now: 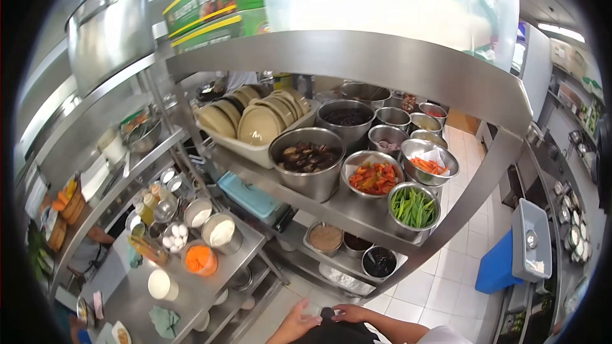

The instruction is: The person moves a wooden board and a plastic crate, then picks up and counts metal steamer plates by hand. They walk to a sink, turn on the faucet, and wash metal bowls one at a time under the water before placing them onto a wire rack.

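Both of my hands are low in the view, close together in front of my dark clothing. My left hand has its fingers spread and slightly bent. Opposite it, my right hand is curled inward, its fingertips near a small dark thing between the hands; whether it is held is unclear. Above and beyond them stands a steel shelf with a bowl of green strips, a bowl of red pepper pieces, a pot of dark mushrooms and a bin of beige plates.
On the left, a steel table carries a container of orange food, eggs and a green cloth. A grey tub and a blue bin stand right. An overhead steel shelf crosses the top.
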`<state>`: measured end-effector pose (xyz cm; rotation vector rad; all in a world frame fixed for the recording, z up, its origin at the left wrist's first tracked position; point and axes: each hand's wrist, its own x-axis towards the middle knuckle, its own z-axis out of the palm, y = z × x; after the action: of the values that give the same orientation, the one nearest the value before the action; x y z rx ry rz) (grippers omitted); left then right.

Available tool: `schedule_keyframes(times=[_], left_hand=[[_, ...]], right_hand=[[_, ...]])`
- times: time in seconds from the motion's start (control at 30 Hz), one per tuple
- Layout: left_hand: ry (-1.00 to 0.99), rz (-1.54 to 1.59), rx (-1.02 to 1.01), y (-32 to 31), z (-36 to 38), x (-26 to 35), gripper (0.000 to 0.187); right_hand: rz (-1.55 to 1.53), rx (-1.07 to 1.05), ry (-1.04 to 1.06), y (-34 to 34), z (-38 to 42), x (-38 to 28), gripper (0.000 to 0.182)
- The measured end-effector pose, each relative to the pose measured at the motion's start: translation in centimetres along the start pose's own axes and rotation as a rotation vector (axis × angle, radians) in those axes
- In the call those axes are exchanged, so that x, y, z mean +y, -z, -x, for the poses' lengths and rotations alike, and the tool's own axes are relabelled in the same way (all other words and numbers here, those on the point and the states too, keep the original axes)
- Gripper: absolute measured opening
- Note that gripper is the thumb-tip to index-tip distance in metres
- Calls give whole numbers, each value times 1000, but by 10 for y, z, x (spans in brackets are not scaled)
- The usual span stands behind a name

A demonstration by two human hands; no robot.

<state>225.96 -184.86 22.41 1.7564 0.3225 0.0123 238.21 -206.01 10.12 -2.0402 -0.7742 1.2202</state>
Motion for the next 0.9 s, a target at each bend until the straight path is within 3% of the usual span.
schedule_keyframes(times=[0.07,0.1,0.17,0.2,0.3,0.47,0.53,0.63,0.67,0.73,0.9], left_hand=[[183,1,-250,-1,24,2,75],[188,27,-236,0,33,1,75],[63,-199,-245,3,50,-4,70],[74,-179,-255,0,59,-10,70],[176,-208,-240,-23,73,-36,68],[222,71,-450,-79,106,-26,60],[214,118,-652,-94,109,-23,55],[236,55,-790,-104,105,-1,53],[281,7,-863,-107,103,9,53],[306,-15,-975,-122,92,10,53],[367,-107,-1220,-188,71,39,47]], right_hand=[[36,83,-179,-35,21,60,75],[77,151,-219,-54,27,99,75],[48,46,-416,-72,54,139,65],[-66,33,-536,-83,77,150,59],[-33,-97,-738,-93,130,176,53],[-18,18,-742,-106,182,210,52],[-47,41,-739,-106,188,216,53],[38,43,-607,-106,190,216,52],[71,102,-449,-103,196,213,52],[82,281,-453,-112,190,224,58],[-223,361,-391,-106,227,247,64]])
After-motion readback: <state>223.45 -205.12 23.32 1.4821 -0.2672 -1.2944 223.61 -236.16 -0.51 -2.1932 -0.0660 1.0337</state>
